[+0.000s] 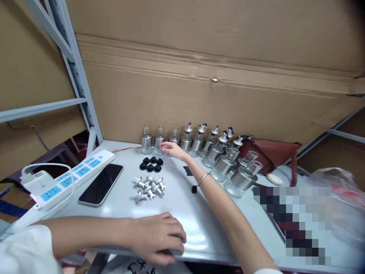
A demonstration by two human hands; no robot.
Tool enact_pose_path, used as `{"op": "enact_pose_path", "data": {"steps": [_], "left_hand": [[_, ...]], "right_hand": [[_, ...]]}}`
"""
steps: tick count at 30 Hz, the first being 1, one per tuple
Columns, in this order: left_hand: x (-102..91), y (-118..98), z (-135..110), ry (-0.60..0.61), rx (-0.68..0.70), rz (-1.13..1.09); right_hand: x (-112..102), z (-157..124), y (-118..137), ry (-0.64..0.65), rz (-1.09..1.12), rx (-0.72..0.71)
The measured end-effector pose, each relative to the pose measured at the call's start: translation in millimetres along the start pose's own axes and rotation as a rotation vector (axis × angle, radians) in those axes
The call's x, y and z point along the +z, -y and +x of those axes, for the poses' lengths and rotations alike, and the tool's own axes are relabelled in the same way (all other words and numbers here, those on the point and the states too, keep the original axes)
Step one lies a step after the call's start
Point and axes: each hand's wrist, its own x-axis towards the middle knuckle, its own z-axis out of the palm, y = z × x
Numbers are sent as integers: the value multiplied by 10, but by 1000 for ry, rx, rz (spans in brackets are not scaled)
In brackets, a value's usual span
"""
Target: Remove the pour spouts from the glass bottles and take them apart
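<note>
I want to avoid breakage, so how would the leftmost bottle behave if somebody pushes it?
The leftmost bottle is probably fragile, since its neck and base look like clear glass. Being tall and narrow, it could tip if pushed high. Its smooth metal sleeve may feel slippery.

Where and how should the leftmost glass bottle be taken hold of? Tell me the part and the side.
Probably best to grip the leftmost glass bottle around its metal sleeve, coming from the left. It stands upright, the sleeve circles its middle, the next bottle is close on its right, cardboard is behind, and black caps lie in front.
</note>
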Motion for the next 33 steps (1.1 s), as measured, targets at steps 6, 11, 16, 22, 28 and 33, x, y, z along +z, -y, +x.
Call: {"op": "enact_pose_path", "data": {"steps": [6,11,16,22,28,33], "left_hand": [[8,9,2,-10,4,1],[6,2,11,-17,0,6],[18,0,8,-16,-9,9],[19,9,-2,-26,1,6],[12,3,5,-27,-1,-3],[-9,-5,13,-28,-7,-46]], "right_hand": [[103,-41,-12,-422,-33,-117],[-212,-55,-41,-966,-92,-149],[-576,85,-135,-948,-180,-120],[-779,113,-190,-773,-223,-110],[-815,-71,18,-826,-237,-192],[-762,-401,410,-957,-200,-366]]}}
